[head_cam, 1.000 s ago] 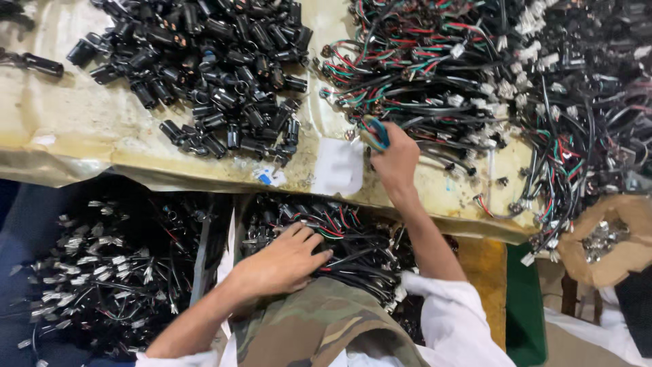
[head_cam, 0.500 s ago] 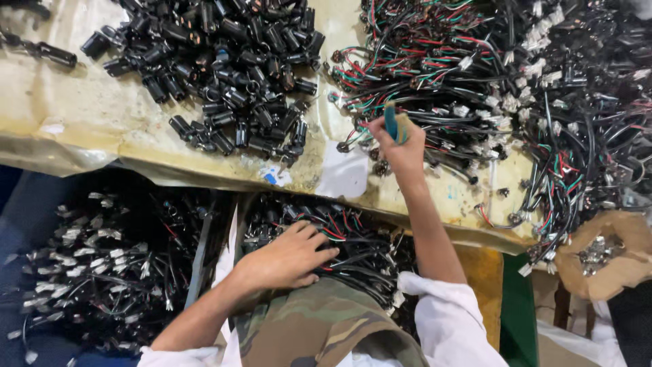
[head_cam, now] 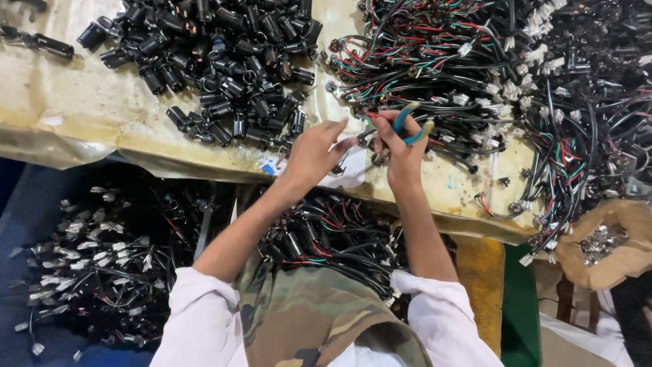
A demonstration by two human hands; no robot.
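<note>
Lap: your camouflage apron (head_cam: pixel 319 319) sits at 6 o'clock, white sleeves (head_cam: pixel 204 319) on either side of it.
Bin below table: black cables with red and green cores (head_cam: pixel 333 238) lie between your forearms, just under the table edge.
Left bin: black leads with pale connector ends (head_cam: pixel 95 265) are heaped at 8 o'clock.
Left hand (head_cam: pixel 312 153): at frame centre, fingers curled, fingertips pinching a small metal-ended wire piece (head_cam: pixel 360 139) held between both hands.
Right hand (head_cam: pixel 401 146): just at 3 o'clock of your left hand, closed around blue-handled pliers (head_cam: pixel 407 122); its fingertips also meet the wire piece. You cannot tell how the pliers' jaws stand.
Table (head_cam: pixel 102 115): yellowed plastic sheet, worn, under both hands.
Small paper scrap (head_cam: pixel 350 173): white, just beneath your hands.
Black cylinders (head_cam: pixel 231 61): heap at 11 o'clock.
Wire harnesses (head_cam: pixel 475 61): red, green and black tangle at 1 o'clock, touching your right hand.
Brown paper bag (head_cam: pixel 611 241): 4 o'clock, small metal parts inside.
</note>
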